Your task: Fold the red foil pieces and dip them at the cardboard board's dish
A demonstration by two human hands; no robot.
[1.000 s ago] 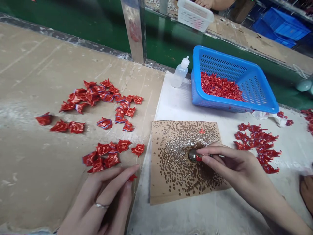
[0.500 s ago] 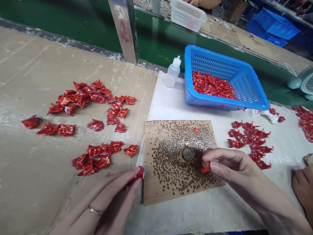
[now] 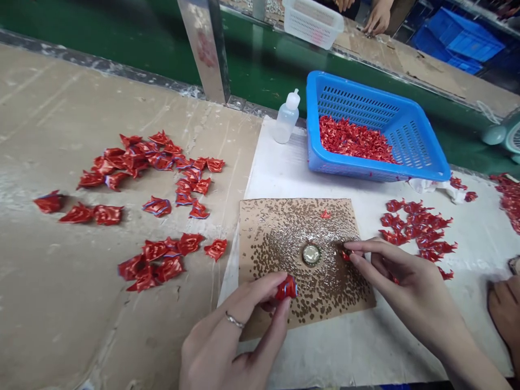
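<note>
1. Over the near part of a flat brown cardboard square, spattered with dark, wet-looking spots, a glossy red curled piece with blue edging sits in the person's left hand.
2. Its fingers are narrow, thumb and forefinger pressing the piece from either side; a thin silver-coloured ring circles one of them.
3. At the cardboard's right side, the person's right hand has its thumb and forefinger pinched on a small red item, which they mostly hide.
4. Between the two pinches, a round metal disc with a crimped edge lies on the cardboard; beyond it lies a tiny red scrap.
5. Beneath the cardboard spreads a white sheet, bearing a group of dark red glossy pieces beyond the right hand.
6. Well to the left, loose clusters of blue-edged red pieces lie on the tan bench.
7. Past the cardboard, a blue perforated plastic basket holds a heap of red pieces; just beside its left end, a translucent plastic bottle with a white cap stands upright.
8. At the right edge, another person's hand shows partly.
9. Farther off, a white perforated plastic basket stands near a co-worker's hand.
</note>
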